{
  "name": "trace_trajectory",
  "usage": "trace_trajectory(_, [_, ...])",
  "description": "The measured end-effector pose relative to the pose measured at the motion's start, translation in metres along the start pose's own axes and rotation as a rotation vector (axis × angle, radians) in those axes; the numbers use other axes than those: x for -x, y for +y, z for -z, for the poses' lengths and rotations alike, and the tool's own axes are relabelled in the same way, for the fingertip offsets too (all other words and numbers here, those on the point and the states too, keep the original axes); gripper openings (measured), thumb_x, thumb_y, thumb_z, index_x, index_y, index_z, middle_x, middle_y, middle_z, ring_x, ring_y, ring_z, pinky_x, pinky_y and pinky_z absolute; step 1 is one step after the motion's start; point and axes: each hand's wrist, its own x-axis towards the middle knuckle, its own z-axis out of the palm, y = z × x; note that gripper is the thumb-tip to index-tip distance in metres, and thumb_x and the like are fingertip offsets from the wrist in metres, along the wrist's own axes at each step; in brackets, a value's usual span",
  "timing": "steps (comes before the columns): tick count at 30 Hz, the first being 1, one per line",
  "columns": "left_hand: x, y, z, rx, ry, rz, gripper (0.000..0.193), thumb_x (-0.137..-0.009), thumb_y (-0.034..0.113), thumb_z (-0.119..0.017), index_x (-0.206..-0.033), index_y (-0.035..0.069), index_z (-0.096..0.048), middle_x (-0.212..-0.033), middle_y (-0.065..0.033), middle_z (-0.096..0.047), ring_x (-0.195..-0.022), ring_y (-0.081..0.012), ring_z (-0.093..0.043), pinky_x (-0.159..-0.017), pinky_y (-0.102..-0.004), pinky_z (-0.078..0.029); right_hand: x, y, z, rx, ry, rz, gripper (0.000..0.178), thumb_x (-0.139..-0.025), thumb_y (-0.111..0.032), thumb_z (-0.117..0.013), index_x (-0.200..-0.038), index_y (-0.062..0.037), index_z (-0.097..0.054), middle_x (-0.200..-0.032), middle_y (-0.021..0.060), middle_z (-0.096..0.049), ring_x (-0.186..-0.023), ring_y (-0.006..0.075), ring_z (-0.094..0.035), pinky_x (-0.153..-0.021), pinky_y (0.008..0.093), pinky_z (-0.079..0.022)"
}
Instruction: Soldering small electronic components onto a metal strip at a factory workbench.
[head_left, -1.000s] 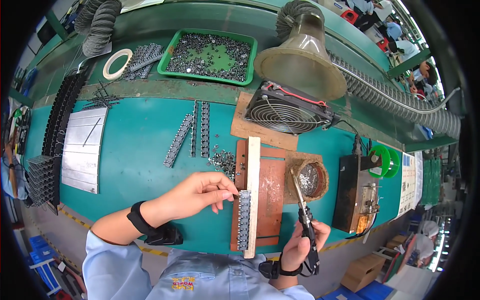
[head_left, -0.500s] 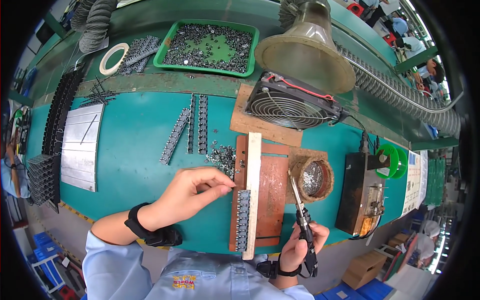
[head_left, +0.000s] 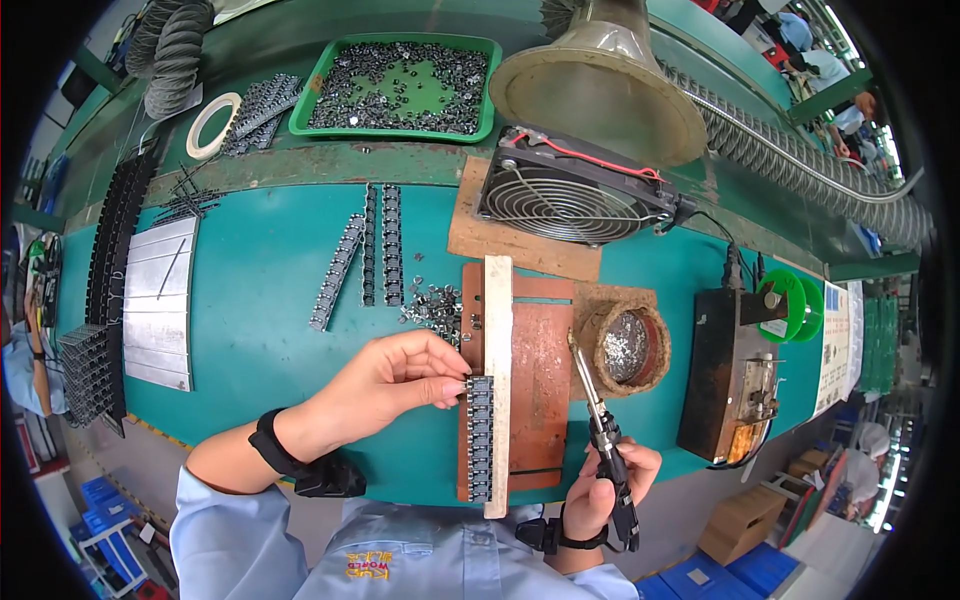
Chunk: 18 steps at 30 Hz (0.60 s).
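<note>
My left hand [head_left: 385, 385] is closed in a pinch at the far end of a strip of small dark electronic parts [head_left: 481, 440]. Whatever lies between its fingertips is too small to make out. This strip lies along a pale wooden bar [head_left: 497, 340] on a reddish-brown board [head_left: 540, 385]. My right hand [head_left: 610, 490] grips a soldering iron [head_left: 607, 430] by its black handle. The iron's tip points away from me, beside a round pot [head_left: 627, 350] with shiny silvery contents. Loose small metal pieces [head_left: 435, 308] lie in a pile just beyond my left hand.
Further strips [head_left: 393, 245] lie on the green mat. A green tray [head_left: 400, 132] of small metal parts stands at the back. A fan [head_left: 570, 190] sits below a fume hood [head_left: 600, 95]. On the right is a metal box [head_left: 715, 380] near a green spool [head_left: 785, 305].
My left fingertips have come down slightly to the far end of the strip. The soldering iron stays almost in place, and the whole view has shifted a little.
</note>
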Motion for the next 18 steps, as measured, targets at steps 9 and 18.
trace_trajectory(9, [-0.0011,0.0043,-0.0035,0.038,0.039,0.031,0.011,-0.078,0.004,-0.055,-0.088,0.004,-0.049,-0.079,-0.001,-0.054,-0.072,-0.0075,-0.053,-0.067,-0.0193,-0.042,-0.0009,0.0033,0.0023,0.008,-0.007,0.013,0.049,-0.067,-0.042,-0.063,-0.089,-0.0052,-0.04,-0.059,0.0021,-0.039,-0.052,0.0101,-0.038,-0.055,0.0237,-0.035])
trace_trajectory(18, [-0.0008,0.0045,-0.0052,0.004,0.048,0.041,0.009,-0.079,0.005,-0.054,-0.087,0.003,-0.05,-0.079,-0.0016,-0.055,-0.07,-0.0076,-0.053,-0.065,-0.0195,-0.042,-0.0011,0.0019,0.0019,-0.011,-0.01,-0.003,0.049,-0.067,-0.042,-0.064,-0.089,-0.0052,-0.04,-0.059,0.0022,-0.04,-0.053,0.0104,-0.038,-0.056,0.0237,-0.035])
